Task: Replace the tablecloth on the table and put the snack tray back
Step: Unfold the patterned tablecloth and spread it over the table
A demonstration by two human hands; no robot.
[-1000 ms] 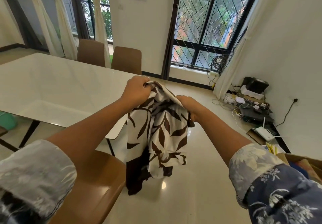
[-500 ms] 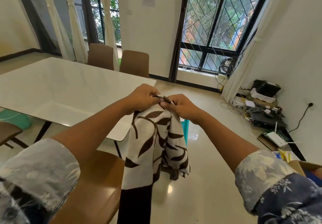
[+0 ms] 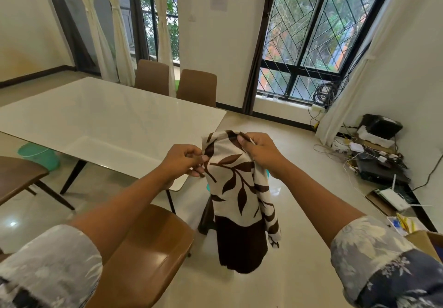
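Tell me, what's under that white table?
Under the white table you can see its dark angled legs, pale floor, and a green basin near the left edge. The hanging leaf-print tablecloth and the tabletop itself hide the rest.

Tablecloth [image 3: 236,183]: cream with dark brown leaf print, solid dark brown band along its lower end. Table [image 3: 100,121] glossy white with black legs; chairs [image 3: 153,247] tan-brown, both at 12 o'clock and the near one at 7 o'clock. Sleeves [image 3: 374,255] grey-blue floral, bucket [image 3: 38,154] at 9 o'clock mint green, curtains [image 3: 119,32] cream, window frames [image 3: 294,77] black.
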